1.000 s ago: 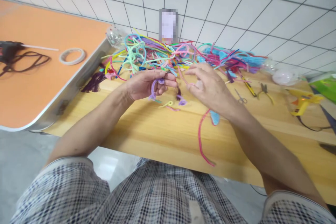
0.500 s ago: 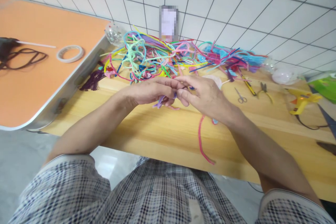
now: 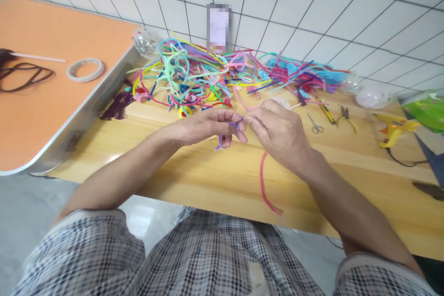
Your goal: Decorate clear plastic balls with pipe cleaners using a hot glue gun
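A purple pipe cleaner (image 3: 220,142), bent into a loop, is held in my left hand (image 3: 208,127), its fingers closed around it. My right hand (image 3: 277,127) pinches the same pipe cleaner's end between thumb and forefinger, close to the left fingertips. Both hands are above the wooden table (image 3: 215,175). Below my right hand lies a pink-red pipe cleaner (image 3: 262,185), curved toward the table's front edge. A tangled pile of coloured pipe cleaners (image 3: 204,69) spreads behind the hands.
To the right lie small scissors (image 3: 316,126), a yellow-black cutter (image 3: 327,113), pliers (image 3: 346,120) and a yellow glue gun (image 3: 393,129). A phone (image 3: 219,27) leans on the tiled wall. Left, a tape roll (image 3: 85,70) sits on an orange board (image 3: 34,120).
My right hand has turned and drawn slightly away from the left, now pinching the purple end. More of the purple loop shows under my left fingers. The view has shifted a little.
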`<state>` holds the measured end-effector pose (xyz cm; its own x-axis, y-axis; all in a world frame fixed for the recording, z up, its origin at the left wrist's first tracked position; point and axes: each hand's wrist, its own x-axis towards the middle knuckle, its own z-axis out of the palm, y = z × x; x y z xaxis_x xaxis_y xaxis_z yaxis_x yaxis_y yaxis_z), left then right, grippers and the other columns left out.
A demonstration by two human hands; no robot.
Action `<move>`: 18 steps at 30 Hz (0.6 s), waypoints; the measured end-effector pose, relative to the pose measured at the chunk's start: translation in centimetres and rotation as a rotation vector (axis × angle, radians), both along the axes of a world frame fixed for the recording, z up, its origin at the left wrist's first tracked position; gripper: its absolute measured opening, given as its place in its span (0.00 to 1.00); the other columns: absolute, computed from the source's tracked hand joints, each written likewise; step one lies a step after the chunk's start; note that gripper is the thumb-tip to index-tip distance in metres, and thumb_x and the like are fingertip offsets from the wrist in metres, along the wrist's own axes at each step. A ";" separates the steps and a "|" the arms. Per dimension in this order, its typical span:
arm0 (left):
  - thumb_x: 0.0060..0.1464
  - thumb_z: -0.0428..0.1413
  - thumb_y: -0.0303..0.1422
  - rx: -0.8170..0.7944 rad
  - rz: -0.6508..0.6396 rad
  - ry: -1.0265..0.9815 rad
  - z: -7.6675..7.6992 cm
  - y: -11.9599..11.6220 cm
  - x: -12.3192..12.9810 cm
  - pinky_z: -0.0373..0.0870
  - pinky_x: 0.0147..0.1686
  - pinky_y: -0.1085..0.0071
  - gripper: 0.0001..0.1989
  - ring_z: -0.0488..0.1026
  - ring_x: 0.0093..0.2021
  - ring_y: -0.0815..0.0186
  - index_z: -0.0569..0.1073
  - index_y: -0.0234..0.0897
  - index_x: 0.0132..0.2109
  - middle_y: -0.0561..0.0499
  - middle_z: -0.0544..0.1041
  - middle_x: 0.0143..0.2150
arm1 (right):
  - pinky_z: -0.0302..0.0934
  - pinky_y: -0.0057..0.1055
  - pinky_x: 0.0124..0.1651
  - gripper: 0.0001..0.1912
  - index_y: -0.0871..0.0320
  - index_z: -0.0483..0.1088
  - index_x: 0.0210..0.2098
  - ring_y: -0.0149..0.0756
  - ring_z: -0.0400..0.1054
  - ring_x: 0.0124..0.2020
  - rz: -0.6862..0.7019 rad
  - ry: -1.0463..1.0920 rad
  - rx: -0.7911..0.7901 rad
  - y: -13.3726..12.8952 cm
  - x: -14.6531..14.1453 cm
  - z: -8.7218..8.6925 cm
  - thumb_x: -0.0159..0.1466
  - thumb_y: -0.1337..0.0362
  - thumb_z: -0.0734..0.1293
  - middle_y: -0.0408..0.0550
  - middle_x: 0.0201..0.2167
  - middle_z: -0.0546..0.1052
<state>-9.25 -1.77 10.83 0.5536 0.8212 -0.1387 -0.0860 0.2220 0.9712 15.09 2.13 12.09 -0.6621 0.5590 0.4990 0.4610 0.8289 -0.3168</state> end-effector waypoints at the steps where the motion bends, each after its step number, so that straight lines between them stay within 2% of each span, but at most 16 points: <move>1: 0.61 0.71 0.33 0.003 0.014 -0.005 -0.2 0.1 0.1 0.78 0.33 0.74 0.10 0.80 0.32 0.70 0.79 0.34 0.45 0.43 0.89 0.47 | 0.71 0.44 0.49 0.13 0.50 0.81 0.39 0.46 0.77 0.43 0.001 0.031 -0.031 -0.2 0.1 0.1 0.79 0.63 0.66 0.51 0.39 0.83; 6: 0.62 0.69 0.35 0.003 0.048 -0.066 -1.0 0.1 0.5 0.80 0.37 0.73 0.09 0.83 0.34 0.67 0.81 0.34 0.45 0.41 0.91 0.46 | 0.74 0.45 0.52 0.12 0.49 0.79 0.37 0.45 0.81 0.44 0.056 0.191 -0.199 -1.1 0.0 0.4 0.78 0.63 0.68 0.48 0.39 0.86; 9: 0.62 0.69 0.35 0.017 0.038 -0.075 -1.2 -0.1 0.8 0.80 0.37 0.73 0.09 0.83 0.34 0.67 0.82 0.33 0.43 0.40 0.91 0.46 | 0.75 0.44 0.52 0.13 0.49 0.78 0.37 0.44 0.83 0.45 0.100 0.285 -0.336 -1.5 -0.1 0.0 0.79 0.60 0.68 0.47 0.41 0.88; 12: 0.62 0.69 0.36 0.013 0.023 -0.090 -1.3 -0.3 1.1 0.80 0.35 0.73 0.10 0.82 0.33 0.67 0.82 0.33 0.42 0.39 0.91 0.46 | 0.76 0.46 0.54 0.13 0.49 0.79 0.38 0.44 0.83 0.46 0.083 0.355 -0.420 -2.0 0.0 -0.6 0.79 0.55 0.68 0.49 0.45 0.89; 15: 0.62 0.68 0.36 0.017 0.081 -0.098 -1.4 -0.6 1.5 0.79 0.33 0.73 0.10 0.82 0.31 0.67 0.82 0.32 0.42 0.41 0.90 0.42 | 0.76 0.47 0.52 0.14 0.49 0.78 0.38 0.45 0.83 0.45 0.055 0.409 -0.401 -2.5 -0.1 -1.2 0.79 0.54 0.68 0.50 0.44 0.88; 18: 0.64 0.68 0.36 0.040 0.130 -0.092 -1.4 -0.9 1.8 0.78 0.31 0.74 0.10 0.81 0.30 0.67 0.82 0.31 0.40 0.43 0.88 0.37 | 0.76 0.47 0.52 0.13 0.49 0.76 0.36 0.45 0.84 0.45 0.059 0.455 -0.312 -2.8 -0.4 -2.0 0.78 0.58 0.68 0.50 0.42 0.88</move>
